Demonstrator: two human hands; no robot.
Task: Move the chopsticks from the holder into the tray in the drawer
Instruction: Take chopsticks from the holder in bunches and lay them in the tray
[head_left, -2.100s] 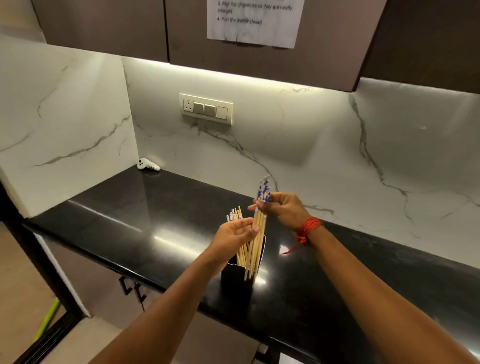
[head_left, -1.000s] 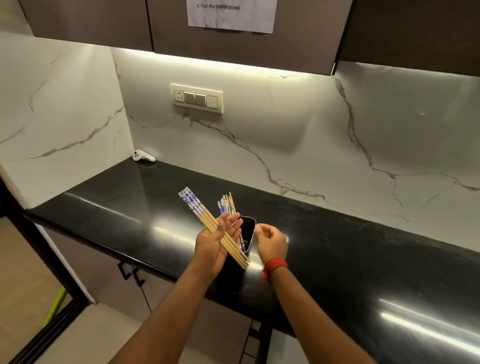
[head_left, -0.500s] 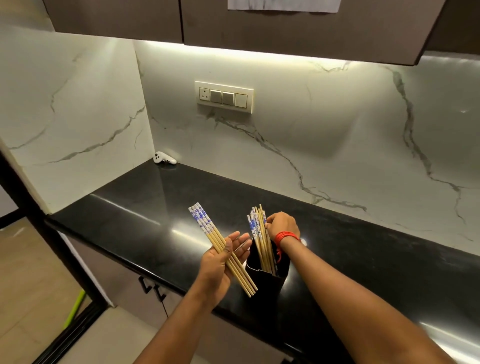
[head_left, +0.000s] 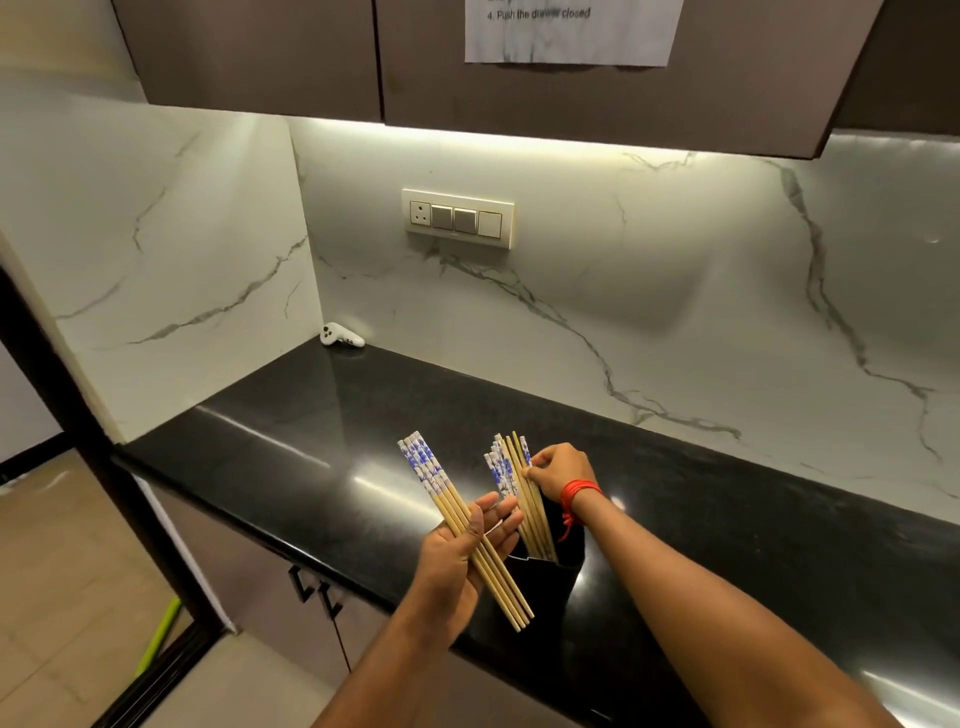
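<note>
Head view, only one camera. Left hand (head_left: 467, 551) holds a bundle of chopsticks (head_left: 457, 514) laid diagonally across the palm: thumb presses over them, fingers (head_left: 501, 519) spread loosely behind rather than curled tight. Blue-and-white patterned ends point up and to the left, well past the fingertips; plain wooden tips stick out below the heel of the hand, over the counter's front edge. Bundle is clear of the holder, just left of it.

Right hand (head_left: 558, 470) sits at the top of the black holder (head_left: 550, 577), fingertips pinched onto the remaining chopsticks (head_left: 519, 493) near their upper part. Those sticks stand in the holder, leaning left, patterned ends up; a few plain ends are mixed in among them. How many the pinch actually has, cannot tell. Red thread band (head_left: 579, 491) on the right wrist, loose end hanging beside the holder.

Holder stands on the black countertop (head_left: 311, 441) near its front edge, between the two forearms. Drawer and tray not in frame; only cabinet fronts with dark handles (head_left: 314, 590) show below the counter. Small white controller (head_left: 341, 335) in the far corner against the marble backsplash, well apart from the hands. Switch plate (head_left: 458, 217) on the wall, printed sheet (head_left: 569, 31) taped to the upper cabinet.
</note>
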